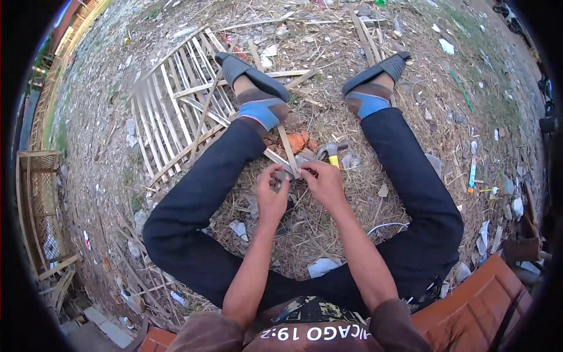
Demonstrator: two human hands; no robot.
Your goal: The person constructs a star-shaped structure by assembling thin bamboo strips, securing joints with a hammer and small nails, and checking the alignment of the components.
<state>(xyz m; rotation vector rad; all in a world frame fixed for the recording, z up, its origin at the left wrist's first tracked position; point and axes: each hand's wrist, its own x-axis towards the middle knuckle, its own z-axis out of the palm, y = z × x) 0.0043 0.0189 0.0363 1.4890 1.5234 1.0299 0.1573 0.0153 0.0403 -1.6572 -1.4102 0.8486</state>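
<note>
Brown wood stands farthest left, at nine o'clock: a mesh-sided frame (40, 154), well apart from you. At eleven o'clock lies a slatted panel (176, 103), its near corner beside your left trouser leg (193, 170); swinging that leg outward could crack the thin slats. Your left sandal (261, 81) is at the panel's right side, so a sliding foot might drag it.

Your left hand (272, 198) curls at the near end of a thin wooden strip (287, 146), thumb and forefinger bent toward each other; whether they truly clamp it, I cannot tell. That strip runs from your fingers toward twelve o'clock, between your shins, and a second strip (274, 156) points in from eleven o'clock to the same spot. If the hold is loose, either piece could twist out of line, and rough edges could leave splinters in your bare fingertips.

Your right hand (325, 185) appears to pinch the strip's end from the other side; anything small between the tips is too tiny to make out. With both hands so close, a slip could nip a finger.

At one o'clock, just beyond your right knuckles, lies a hammer (333, 160) with a yellow handle; a careless forward jab could bark your knuckles on it. Farther right, at four o'clock, leans a reddish-brown board (475, 305), near enough to bump if you lean that way.
</note>
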